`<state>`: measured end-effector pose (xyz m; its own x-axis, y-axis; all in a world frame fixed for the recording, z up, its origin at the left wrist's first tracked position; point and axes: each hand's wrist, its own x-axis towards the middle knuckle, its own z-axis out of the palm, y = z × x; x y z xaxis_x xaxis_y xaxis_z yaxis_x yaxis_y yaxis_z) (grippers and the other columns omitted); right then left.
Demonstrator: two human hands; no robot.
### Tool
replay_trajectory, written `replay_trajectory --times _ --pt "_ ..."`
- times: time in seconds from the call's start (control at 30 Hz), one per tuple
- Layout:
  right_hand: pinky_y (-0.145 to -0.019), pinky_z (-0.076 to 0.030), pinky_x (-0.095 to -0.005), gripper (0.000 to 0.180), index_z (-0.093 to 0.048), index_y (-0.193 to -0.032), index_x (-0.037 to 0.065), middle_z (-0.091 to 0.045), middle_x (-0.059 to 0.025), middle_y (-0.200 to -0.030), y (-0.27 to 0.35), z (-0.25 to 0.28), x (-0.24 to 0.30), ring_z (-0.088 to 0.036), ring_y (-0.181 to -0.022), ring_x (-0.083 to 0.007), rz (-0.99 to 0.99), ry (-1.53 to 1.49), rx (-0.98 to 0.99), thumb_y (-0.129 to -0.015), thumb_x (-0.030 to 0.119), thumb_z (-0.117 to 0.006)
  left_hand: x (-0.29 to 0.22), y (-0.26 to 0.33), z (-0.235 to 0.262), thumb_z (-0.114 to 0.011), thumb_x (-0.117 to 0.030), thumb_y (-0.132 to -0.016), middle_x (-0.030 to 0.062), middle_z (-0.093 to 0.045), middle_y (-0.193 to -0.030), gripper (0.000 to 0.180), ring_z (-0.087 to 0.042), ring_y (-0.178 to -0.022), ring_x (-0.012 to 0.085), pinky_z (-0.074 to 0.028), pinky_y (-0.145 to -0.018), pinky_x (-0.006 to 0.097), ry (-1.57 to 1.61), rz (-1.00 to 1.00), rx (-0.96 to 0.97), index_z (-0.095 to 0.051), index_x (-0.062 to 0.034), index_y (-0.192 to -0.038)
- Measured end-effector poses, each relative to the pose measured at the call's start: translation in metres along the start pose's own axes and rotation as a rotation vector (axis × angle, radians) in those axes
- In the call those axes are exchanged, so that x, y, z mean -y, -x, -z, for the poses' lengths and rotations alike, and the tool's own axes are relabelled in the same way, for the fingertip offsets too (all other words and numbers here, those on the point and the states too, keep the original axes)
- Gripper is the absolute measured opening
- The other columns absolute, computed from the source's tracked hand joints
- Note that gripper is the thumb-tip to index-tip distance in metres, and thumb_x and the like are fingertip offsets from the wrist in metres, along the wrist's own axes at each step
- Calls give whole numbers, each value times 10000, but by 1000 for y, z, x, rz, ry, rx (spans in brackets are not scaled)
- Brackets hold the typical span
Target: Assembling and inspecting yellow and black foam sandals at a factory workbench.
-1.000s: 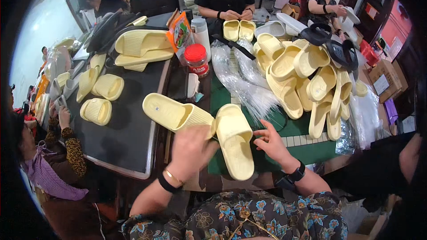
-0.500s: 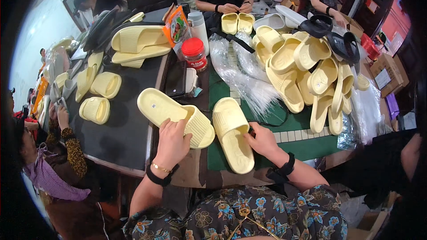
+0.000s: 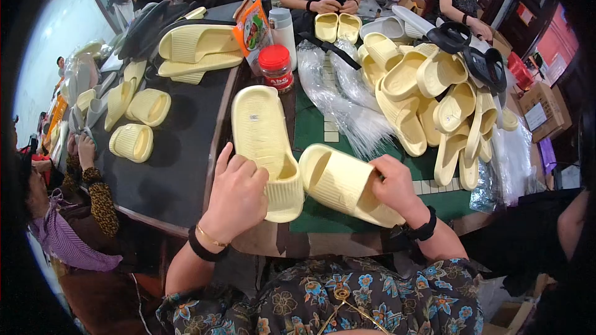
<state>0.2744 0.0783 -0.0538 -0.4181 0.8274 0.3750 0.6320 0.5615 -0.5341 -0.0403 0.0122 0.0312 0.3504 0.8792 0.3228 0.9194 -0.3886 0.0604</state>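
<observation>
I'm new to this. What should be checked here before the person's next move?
1. Right fingers on the right yellow slide: ok, at its strap edge.
2. Left fingers gripping the left yellow slide firmly: cannot tell.
3. Both slides pointing alike: not ok, the right one lies more crosswise.
4. Both straps facing up: ok.
5. Undersides clean: cannot tell, hidden.
6. Red-lidded jar upright: ok.

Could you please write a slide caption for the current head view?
Left hand at one pale yellow slipper, right hand on another slipper, a slipper pile beyond.
</observation>
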Motion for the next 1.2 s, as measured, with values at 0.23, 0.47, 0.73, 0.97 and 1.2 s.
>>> replay_trajectory --times 0.23,0.47,0.73,0.97,1.2 --pt "-643 -487 -337 140 -631 -940 -27 -607 -149 -820 -3 8 -11 -603 -688 -255 -260 -202 -227 -806 7 -606 -6 -2 -3 -550 -77 -779 225 -540 -773 151 -546 -788 418 -415 -768 503 358 154 76 -470 21 -862" --pt "-601 -481 -304 167 -621 -985 -33 -605 -139 -828 -9 15 -7 -601 -670 -236 -161 -158 -358 -822 -40 -584 -7 -4 7 -567 -28 -757 238 -570 -774 166 -545 -730 453 -440 -678 512 743 334 190 -508 44 -894" --pt "-600 -476 -286 140 -619 -990 -39 -604 -125 -830 -21 28 -6 -593 -651 -202 -196 -199 -469 -852 -25 -603 -28 4 -22 -687 -25 -746 123 -586 -795 159 -570 -738 342 -450 -718 439 80 110 -459 -642 -26 -899" --pt "-593 -459 -289 130 -628 -983 -27 -607 -115 -836 -39 34 10 -585 -655 -185 -110 -230 -574 -855 -31 -604 -79 25 -78 -749 -152 -810 173 -655 -1044 367 -641 -922 341 -514 -779 409 523 150 -199 -621 -6 -1122" --pt "-602 -466 -308 136 -630 -977 -17 -601 -118 -839 -47 37 26 -591 -673 -223 -99 -233 -481 -842 -6 -621 -67 37 -67 -723 -52 -825 155 -648 -1068 318 -668 -902 225 -545 -765 346 821 344 -248 -614 17 -1116"
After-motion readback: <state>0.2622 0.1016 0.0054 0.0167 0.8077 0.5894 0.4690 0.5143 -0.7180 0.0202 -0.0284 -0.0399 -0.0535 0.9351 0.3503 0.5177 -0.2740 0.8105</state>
